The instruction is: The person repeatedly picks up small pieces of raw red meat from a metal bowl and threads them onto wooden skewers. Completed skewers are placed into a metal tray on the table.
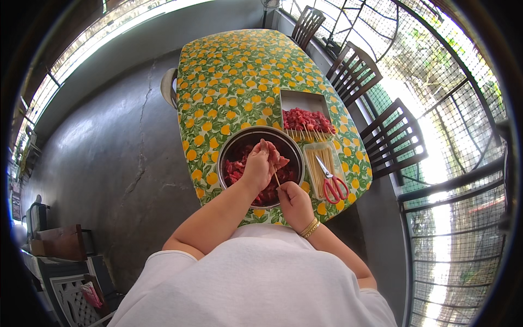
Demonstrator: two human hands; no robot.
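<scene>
Over a steel bowl (221,163) of raw red meat pieces (233,169), my left hand (259,163) grips a piece of raw meat (281,161). My right hand (295,201) pinches the lower end of a thin wooden skewer (276,178), whose upper part runs up to the meat in my left hand. How far the skewer enters the meat is hidden by my fingers. Right of the bowl, a clear plastic container (307,163) holds many bare bamboo skewers (315,173). Red-handled scissors (334,186) lie across it, blades towards the far side.
Behind the skewer container stands a rectangular metal tray (302,99) with skewered raw meat (307,119), stick ends towards me. A lemon-patterned tablecloth (229,81) covers the table. Wooden chairs (398,141) line its right side; another chair (168,88) stands at the left edge.
</scene>
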